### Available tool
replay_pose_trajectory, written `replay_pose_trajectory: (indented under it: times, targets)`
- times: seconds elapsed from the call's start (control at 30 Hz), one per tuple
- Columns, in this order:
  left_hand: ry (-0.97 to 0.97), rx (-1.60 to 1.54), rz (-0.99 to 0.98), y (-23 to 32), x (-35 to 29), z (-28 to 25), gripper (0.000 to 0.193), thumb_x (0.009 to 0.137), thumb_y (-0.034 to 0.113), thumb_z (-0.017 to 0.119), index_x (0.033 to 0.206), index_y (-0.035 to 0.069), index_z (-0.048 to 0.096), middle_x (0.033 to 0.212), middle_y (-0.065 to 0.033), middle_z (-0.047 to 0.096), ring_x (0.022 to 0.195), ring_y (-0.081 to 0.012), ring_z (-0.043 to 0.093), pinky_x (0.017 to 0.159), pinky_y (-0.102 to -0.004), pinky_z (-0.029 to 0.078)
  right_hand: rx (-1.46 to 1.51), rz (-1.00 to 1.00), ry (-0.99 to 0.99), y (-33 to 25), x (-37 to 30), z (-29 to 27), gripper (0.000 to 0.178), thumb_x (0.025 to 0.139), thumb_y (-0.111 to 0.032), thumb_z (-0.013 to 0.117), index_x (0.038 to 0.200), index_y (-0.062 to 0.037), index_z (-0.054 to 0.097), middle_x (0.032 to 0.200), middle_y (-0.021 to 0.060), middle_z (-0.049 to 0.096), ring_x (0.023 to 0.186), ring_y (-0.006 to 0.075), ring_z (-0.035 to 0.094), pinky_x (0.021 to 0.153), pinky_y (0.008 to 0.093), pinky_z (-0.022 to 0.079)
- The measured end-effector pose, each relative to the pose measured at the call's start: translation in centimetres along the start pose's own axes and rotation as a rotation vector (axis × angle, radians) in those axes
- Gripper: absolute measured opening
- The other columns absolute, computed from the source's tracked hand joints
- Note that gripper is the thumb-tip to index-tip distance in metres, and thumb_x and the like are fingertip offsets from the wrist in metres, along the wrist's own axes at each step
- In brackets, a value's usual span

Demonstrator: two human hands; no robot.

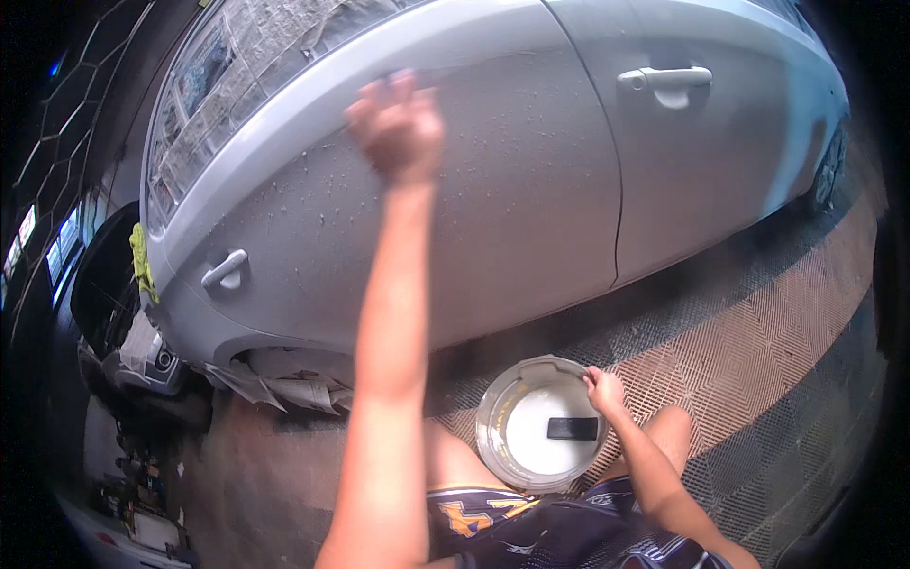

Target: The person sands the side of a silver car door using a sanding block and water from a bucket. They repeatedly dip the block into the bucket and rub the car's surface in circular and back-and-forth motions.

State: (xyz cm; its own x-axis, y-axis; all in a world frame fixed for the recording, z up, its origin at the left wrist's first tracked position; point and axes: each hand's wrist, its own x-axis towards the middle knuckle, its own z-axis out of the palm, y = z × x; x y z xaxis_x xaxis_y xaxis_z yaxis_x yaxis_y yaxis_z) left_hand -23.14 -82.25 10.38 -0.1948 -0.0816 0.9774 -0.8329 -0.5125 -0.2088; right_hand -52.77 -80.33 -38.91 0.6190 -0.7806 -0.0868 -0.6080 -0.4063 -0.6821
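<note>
My left hand [398, 128] is raised in front of a grey car door [512, 190], its fingers apart and blurred. I see nothing in it, and I cannot tell whether it touches the panel. Droplets and small specks dot the door around and below it. My right hand [605, 391] grips the rim of a translucent bucket [488, 427] between my knees. Inside the bucket is whitish liquid [531, 422], with a dark rectangular block [573, 429] in it.
Masking paper [284, 43] covers the car window, and more paper [308, 391] hangs at the wheel arch. Door handles [668, 81] jut from the panels. A yellow-green cloth [142, 264] hangs at the car's left end. Ribbed floor tiles [749, 322] lie beneath.
</note>
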Motion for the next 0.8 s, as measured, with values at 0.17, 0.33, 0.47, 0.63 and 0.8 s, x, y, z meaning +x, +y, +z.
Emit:
replay_pose_trajectory:
  times: [0.17,0.33,0.47,0.63,0.8]
  targets:
    - [0.112,0.139,-0.636,-7.4,0.0,-2.1,0.028,0.082,0.016,0.081,0.107,0.008,0.073,0.108,-0.0151,0.062,0.102,-0.0338,0.061,0.089,-0.0472,0.051,-0.014,-0.051,0.013,-1.1,0.5,0.2,0.021,0.095,-0.027,0.067,0.110,-0.0124,0.070,0.089,0.0196,0.074,0.086,0.0423,0.071,0.078,0.0536,0.056]
    - [-0.045,0.065,0.049,0.0,1.1,1.0,0.027,0.084,0.024,0.078,0.107,0.011,0.075,0.109,-0.0079,0.064,0.101,-0.0306,0.062,0.089,-0.0447,0.050,-0.044,-0.038,0.022,-0.7,1.0,-0.2,0.024,0.095,-0.027,0.068,0.114,-0.0132,0.071,0.090,0.0205,0.073,0.086,0.0431,0.071,0.078,0.0541,0.056]
    - [0.027,0.112,-0.289,-12.1,-0.4,-2.4,0.025,0.085,0.022,0.077,0.106,0.010,0.074,0.108,-0.0128,0.065,0.103,-0.0330,0.061,0.091,-0.0486,0.049,-0.049,-0.055,0.071,-0.1,1.4,-0.1,0.022,0.094,-0.026,0.068,0.111,-0.0132,0.070,0.088,0.0216,0.073,0.085,0.0435,0.070,0.076,0.0542,0.056]
    - [0.060,0.127,-0.390,-8.5,0.2,-2.1,0.026,0.083,0.024,0.080,0.104,0.010,0.073,0.106,-0.0104,0.064,0.101,-0.0312,0.061,0.091,-0.0473,0.049,-0.041,-0.087,0.049,-0.8,1.0,0.7,0.019,0.094,-0.027,0.068,0.104,-0.0114,0.069,0.084,0.0214,0.072,0.082,0.0430,0.070,0.073,0.0541,0.056]
    - [0.001,0.087,-0.095,-9.2,-1.0,-2.3,0.029,0.085,0.032,0.081,0.108,0.017,0.075,0.103,-0.0057,0.068,0.103,-0.0269,0.062,0.094,-0.0424,0.048,-0.056,-0.055,0.097,0.3,1.0,-0.2,0.018,0.094,-0.026,0.069,0.104,-0.0115,0.070,0.084,0.0220,0.072,0.082,0.0449,0.070,0.072,0.0561,0.055]
